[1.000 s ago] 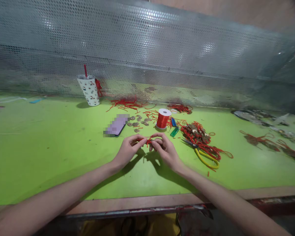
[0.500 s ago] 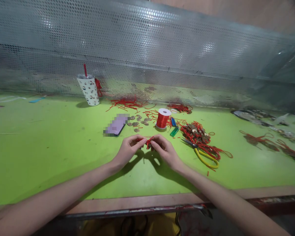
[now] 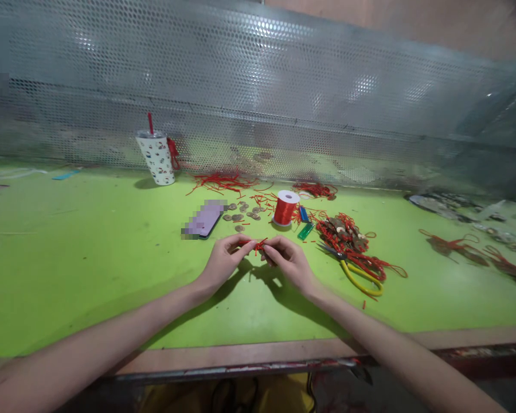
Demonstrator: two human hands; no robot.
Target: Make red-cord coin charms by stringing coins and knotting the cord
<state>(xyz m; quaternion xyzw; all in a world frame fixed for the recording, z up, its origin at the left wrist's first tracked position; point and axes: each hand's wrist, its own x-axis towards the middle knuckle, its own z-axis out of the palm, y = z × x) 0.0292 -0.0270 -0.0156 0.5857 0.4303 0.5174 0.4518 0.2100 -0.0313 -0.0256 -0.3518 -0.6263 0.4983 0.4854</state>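
Note:
My left hand (image 3: 223,262) and my right hand (image 3: 289,261) meet over the middle of the green table (image 3: 90,258). Both pinch a small piece of knotted red cord (image 3: 257,246) between their fingertips, held just above the surface. A spool of red thread (image 3: 285,207) stands just behind the hands. Several loose coins (image 3: 241,213) lie to its left. A heap of finished red-cord coin pieces (image 3: 346,235) lies to the right, with yellow-handled scissors (image 3: 356,274) beside it.
A phone (image 3: 203,219) lies left of the coins. A patterned cup with a red straw (image 3: 156,156) stands at the back left. Green and blue lighters (image 3: 304,222) lie by the spool. Red cord scraps (image 3: 221,182) and a perforated metal wall (image 3: 258,97) line the back.
The right hand's fingers have shifted slightly on the red cord, turning the knot; both hands stay in the same spot.

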